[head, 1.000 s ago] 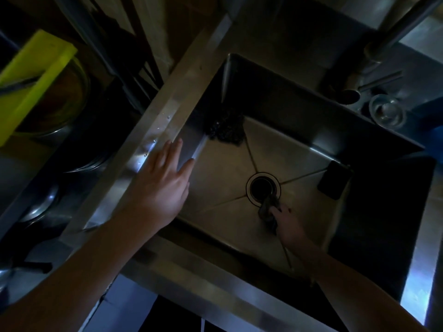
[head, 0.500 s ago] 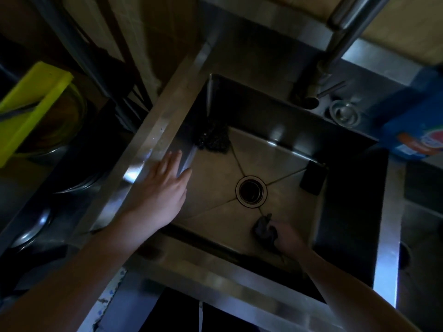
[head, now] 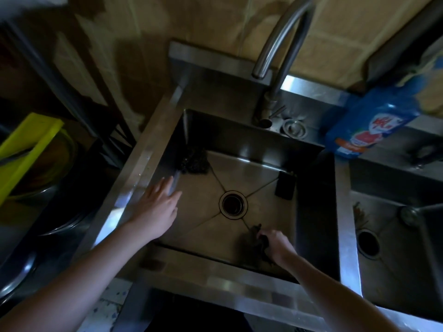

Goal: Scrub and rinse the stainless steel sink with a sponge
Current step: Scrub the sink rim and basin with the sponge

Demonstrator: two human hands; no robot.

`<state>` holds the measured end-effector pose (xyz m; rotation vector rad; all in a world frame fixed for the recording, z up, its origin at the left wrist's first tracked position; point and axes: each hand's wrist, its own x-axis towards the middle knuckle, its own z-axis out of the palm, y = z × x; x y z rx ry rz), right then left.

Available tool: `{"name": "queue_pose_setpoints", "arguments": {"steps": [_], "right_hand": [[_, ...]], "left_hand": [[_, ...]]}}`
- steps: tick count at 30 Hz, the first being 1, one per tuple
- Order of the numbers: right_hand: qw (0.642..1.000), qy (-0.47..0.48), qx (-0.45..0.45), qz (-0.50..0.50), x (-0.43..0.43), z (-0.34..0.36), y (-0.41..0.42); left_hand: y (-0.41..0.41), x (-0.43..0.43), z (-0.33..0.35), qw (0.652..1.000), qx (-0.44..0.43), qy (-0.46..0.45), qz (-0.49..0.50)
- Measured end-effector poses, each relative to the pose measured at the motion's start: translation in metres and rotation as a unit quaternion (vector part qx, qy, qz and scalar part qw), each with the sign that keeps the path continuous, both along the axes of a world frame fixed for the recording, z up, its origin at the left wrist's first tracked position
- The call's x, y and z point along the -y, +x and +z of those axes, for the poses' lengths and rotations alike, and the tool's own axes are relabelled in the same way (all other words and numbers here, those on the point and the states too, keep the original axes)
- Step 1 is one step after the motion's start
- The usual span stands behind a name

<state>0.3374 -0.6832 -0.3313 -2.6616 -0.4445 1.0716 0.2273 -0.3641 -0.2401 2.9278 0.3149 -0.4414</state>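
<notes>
- Back from the drain comes our right hand, dragging the sponge toward the near wall of the sink.
- Its fingers are curled tight round that dark, crumpled sponge, and they press it on the basin floor just short of the front wall, right of the drain.
- Our left hand lies on the left rim with straight fingers reaching over the edge. It holds nothing, and we'd say it's bracing us.
- We judge the sponge soft, light and squashy, probably wet and slippery. It's best bunched in the whole fist from above, as it is now, so it won't skid on the steel.
- Waiting are a dark scouring pad in the far left corner, a black block against the right wall, and the faucet arched above. We see no water running.
</notes>
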Motion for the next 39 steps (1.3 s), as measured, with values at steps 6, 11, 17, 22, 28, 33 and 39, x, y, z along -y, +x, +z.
{"name": "queue_pose_setpoints", "arguments": {"steps": [6, 11, 17, 22, 28, 33, 39], "right_hand": [[0.998, 0.027, 0.05, -0.017, -0.007, 0.026, -0.011], [0.995, 0.048, 0.067, -0.051, -0.015, 0.047, -0.014], [0.992, 0.058, 0.092, -0.064, -0.022, 0.064, -0.018], [0.986, 0.079, 0.116, -0.094, -0.028, 0.076, -0.023], [0.975, 0.104, 0.152, -0.124, -0.034, 0.092, -0.025], [0.971, 0.119, 0.167, -0.119, -0.035, 0.102, -0.028], [0.972, 0.142, 0.161, -0.093, -0.036, 0.114, -0.02]], "left_hand": [[0.003, 0.001, 0.013, 0.999, 0.01, -0.05, 0.005], [0.005, -0.003, 0.019, 0.999, 0.013, -0.049, -0.01], [0.001, -0.008, 0.023, 0.998, 0.034, -0.05, -0.011], [-0.001, -0.018, 0.025, 0.997, 0.056, -0.047, -0.008], [0.002, -0.022, 0.029, 0.996, 0.074, -0.051, -0.02], [0.003, -0.016, 0.037, 0.995, 0.078, -0.055, -0.021], [-0.005, -0.008, 0.051, 0.994, 0.093, -0.057, 0.014]]}}
